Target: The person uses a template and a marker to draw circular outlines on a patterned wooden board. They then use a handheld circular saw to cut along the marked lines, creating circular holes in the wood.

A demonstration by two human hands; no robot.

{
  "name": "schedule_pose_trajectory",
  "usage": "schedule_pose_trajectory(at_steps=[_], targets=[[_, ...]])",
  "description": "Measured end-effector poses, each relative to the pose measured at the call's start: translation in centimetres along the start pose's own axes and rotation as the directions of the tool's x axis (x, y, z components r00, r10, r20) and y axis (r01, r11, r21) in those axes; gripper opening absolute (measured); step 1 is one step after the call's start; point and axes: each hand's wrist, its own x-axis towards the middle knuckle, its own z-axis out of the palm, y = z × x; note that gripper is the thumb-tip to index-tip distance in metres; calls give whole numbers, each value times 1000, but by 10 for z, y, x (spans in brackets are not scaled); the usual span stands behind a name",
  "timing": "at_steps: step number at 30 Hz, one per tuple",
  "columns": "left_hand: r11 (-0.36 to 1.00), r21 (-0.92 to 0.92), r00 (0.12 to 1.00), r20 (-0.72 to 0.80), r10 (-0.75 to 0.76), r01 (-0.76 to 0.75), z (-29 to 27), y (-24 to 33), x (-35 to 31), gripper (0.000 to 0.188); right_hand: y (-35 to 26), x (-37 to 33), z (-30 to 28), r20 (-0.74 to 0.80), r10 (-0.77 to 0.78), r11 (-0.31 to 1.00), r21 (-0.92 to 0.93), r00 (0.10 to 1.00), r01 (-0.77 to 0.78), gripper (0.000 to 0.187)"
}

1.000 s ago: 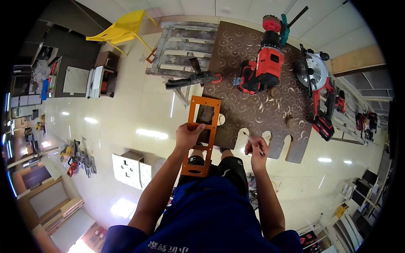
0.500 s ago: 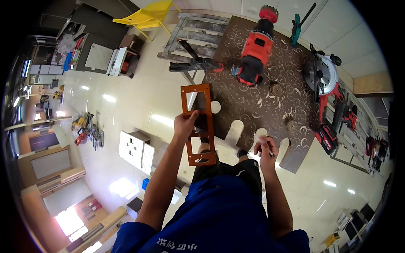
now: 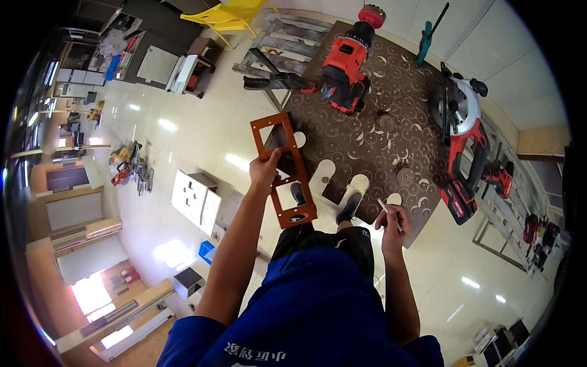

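Note:
My left hand (image 3: 264,170) is closed around the middle of an orange-brown template frame (image 3: 298,162) with rectangular cutouts and small holes, held tilted in the air. In my right hand (image 3: 393,221), a thin pen-like marking tool (image 3: 383,205) is pinched, its pale tip pointing up and left. Beyond both hands lies a dark brown board (image 3: 367,162) covered with scribed circles and wood shavings, with rounded notches along its near edge. A red-and-black cordless drill (image 3: 345,61) fitted with a red hole saw (image 3: 371,15) rests on the board's far left part.
A circular saw (image 3: 468,113) with a red battery lies at the board's right edge. A teal clamp (image 3: 424,44) grips the far edge, a black clamp (image 3: 275,81) the left. A slatted bench (image 3: 290,46), yellow chair (image 3: 226,18) and white box (image 3: 189,199) stand around.
The template has tilted, its upper end swinging left. My right hand has turned, so the tool's tip now sticks up. The view has shifted, and a shoe now shows by the board's near edge.

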Motion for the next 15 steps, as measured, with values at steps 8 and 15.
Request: schedule_pose_trajectory(at_steps=[8,15], targets=[[1000,7,998,-63,9,-8,7,-9,-5,42,-3,5,-9,10,58,998,-40,998,-58,19],[998,56,996,-86,-26,30,0,6,-16,35,-8,3,-30,27,73,990,-122,997,-69,19]])
